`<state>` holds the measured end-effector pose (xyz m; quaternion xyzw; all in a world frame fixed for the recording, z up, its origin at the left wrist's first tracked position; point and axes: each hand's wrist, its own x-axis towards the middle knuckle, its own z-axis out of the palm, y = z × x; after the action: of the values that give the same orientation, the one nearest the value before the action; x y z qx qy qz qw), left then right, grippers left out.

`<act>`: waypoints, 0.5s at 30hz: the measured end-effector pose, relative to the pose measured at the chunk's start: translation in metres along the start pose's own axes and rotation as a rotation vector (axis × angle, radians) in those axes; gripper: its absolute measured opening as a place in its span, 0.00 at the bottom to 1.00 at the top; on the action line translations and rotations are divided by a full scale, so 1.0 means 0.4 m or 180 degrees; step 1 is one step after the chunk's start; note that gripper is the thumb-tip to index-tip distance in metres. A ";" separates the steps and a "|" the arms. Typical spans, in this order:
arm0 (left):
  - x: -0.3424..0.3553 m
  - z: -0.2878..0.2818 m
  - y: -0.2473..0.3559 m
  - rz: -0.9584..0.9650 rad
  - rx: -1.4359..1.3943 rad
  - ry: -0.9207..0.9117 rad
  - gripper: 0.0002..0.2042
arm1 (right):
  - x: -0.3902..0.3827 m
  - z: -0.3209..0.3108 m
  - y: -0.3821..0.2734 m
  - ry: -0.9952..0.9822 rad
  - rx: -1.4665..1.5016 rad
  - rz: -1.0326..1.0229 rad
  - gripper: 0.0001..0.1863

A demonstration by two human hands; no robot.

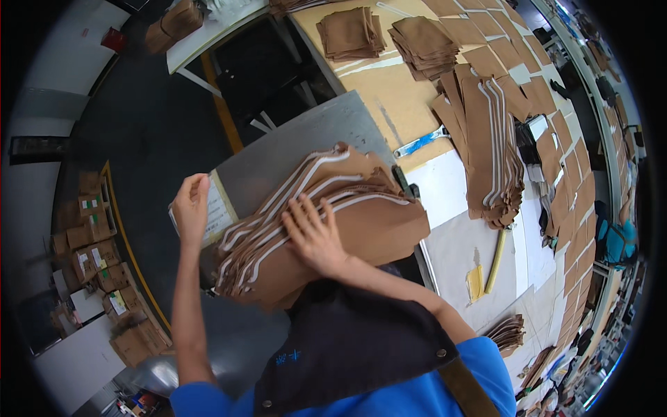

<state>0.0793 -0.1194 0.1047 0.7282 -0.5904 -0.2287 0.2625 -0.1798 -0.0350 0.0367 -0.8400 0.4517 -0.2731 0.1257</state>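
Observation:
My right hand (316, 236) lies with fingers spread on a fanned pile of brown fabric pieces (379, 233) with white stripes. The pile rests on a grey metal tabletop (333, 118) in front of my body, and its pieces overlap in a slanted row. To the left of it, my left hand (191, 208) is raised with fingers curled together. Whatever they pinch, if anything, is hidden. Beside that hand is a white printed sheet (219, 212) at the tabletop's left end.
On the large table at right lies another striped brown pile (490, 153), near a blue-and-white strip-shaped tool (422, 142). Two stacks of plain brown pieces (351, 33) sit farther back. A yellow rod (496, 260) lies at right. Cardboard boxes (104, 250) stand on the left.

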 end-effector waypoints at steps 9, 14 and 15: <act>-0.413 0.104 0.010 0.1798 0.0617 0.0291 0.13 | -0.167 -0.109 0.098 -0.0228 -0.0474 -0.0164 0.36; -0.403 0.125 -0.062 0.2411 0.1074 0.0415 0.14 | -0.115 -0.089 0.094 -0.0308 -0.0482 -0.0645 0.30; -0.397 0.122 -0.081 0.2716 0.1113 0.0466 0.14 | -0.114 -0.084 0.103 -0.0438 -0.0548 -0.0815 0.28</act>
<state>0.0404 0.0360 0.0504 0.4678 -0.8468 0.0546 0.2474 -0.2476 -0.0194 0.0296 -0.9151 0.3530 -0.1890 0.0480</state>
